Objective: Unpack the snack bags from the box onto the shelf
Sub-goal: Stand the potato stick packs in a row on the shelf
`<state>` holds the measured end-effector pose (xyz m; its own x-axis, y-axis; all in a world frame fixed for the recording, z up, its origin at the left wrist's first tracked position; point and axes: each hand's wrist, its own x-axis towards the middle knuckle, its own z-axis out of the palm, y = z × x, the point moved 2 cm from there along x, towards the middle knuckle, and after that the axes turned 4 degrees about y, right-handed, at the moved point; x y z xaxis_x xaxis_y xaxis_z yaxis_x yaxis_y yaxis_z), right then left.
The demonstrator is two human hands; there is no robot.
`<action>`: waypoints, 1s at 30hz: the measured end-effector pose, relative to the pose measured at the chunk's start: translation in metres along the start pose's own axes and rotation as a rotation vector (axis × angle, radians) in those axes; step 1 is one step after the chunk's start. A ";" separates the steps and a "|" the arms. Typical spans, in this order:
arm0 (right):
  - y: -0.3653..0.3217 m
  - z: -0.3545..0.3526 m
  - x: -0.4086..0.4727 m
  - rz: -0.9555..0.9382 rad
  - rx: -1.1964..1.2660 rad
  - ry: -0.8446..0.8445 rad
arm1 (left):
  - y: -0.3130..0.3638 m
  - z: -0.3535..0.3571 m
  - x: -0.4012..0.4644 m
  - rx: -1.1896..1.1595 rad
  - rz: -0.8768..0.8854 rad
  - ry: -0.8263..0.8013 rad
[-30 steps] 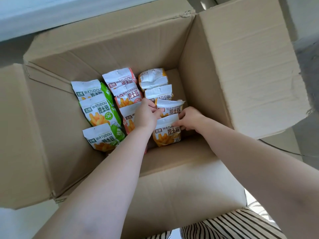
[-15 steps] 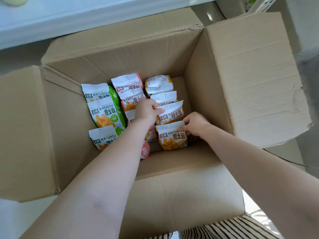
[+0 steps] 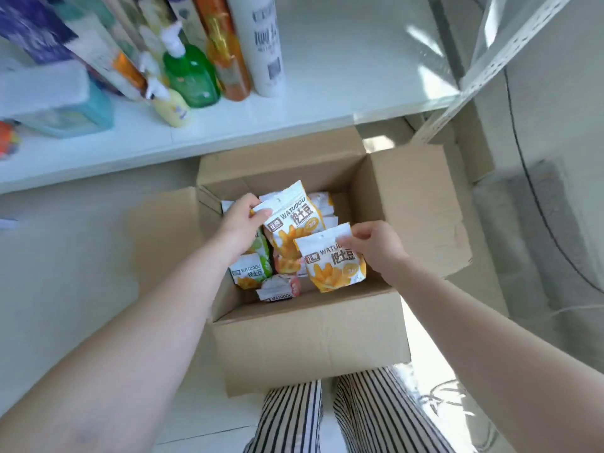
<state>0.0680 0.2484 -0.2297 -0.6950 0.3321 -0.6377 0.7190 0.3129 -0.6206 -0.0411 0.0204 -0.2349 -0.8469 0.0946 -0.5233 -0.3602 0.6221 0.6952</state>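
Two yellow snack bags are in your grasp above the open cardboard box [image 3: 310, 338]. Your left hand [image 3: 240, 220] pinches the top edge of the upper yellow bag [image 3: 291, 223] between thumb and curled fingers. Your right hand [image 3: 376, 245] pinches the top corner of the lower yellow bag [image 3: 330, 259] in the same way. Both bags are raised over the box opening, and the lower one overlaps the front of the upper one.

Inside the box, more bags lie on the bottom: a green-edged bag [image 3: 250, 271] at the left, a red-edged bag [image 3: 279, 287] near the front wall, and white-topped bags [image 3: 322, 204] toward the back, partly hidden behind the held ones. The box flaps stand folded outward on all sides.

Beyond the box runs a white shelf [image 3: 310, 109]. On its left part stand a green pump bottle [image 3: 191, 76], an orange bottle [image 3: 228, 57], a white cylinder bottle [image 3: 266, 44], a small yellow bottle [image 3: 173, 107] and a teal container [image 3: 75, 116]; its right part is bare white board. A perforated white upright [image 3: 490, 63] frames the shelf at the right. The floor [image 3: 65, 263] is pale. Striped trouser legs [image 3: 359, 416] show just behind the box.
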 end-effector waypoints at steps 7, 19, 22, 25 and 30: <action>-0.125 -0.099 -0.144 -0.102 0.408 0.099 | 0.118 -0.129 -0.121 -0.334 -0.034 0.060; -0.311 -0.186 -0.317 -0.406 0.377 0.322 | 0.323 -0.249 -0.307 -0.781 0.142 0.212; -0.327 -0.209 -0.342 -0.496 0.469 0.366 | 0.343 -0.267 -0.337 -0.821 0.173 0.309; -0.335 -0.242 -0.356 -0.544 0.506 0.375 | 0.356 -0.286 -0.363 -0.790 0.251 0.374; -0.349 -0.263 -0.383 -0.643 0.492 0.266 | 0.366 -0.296 -0.389 -0.758 0.363 0.331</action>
<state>0.0843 0.2460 0.3510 -0.8981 0.4397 -0.0032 0.0574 0.1102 -0.9923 0.0412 -0.0188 0.3688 -0.9858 -0.1158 -0.1216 -0.1112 -0.0926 0.9895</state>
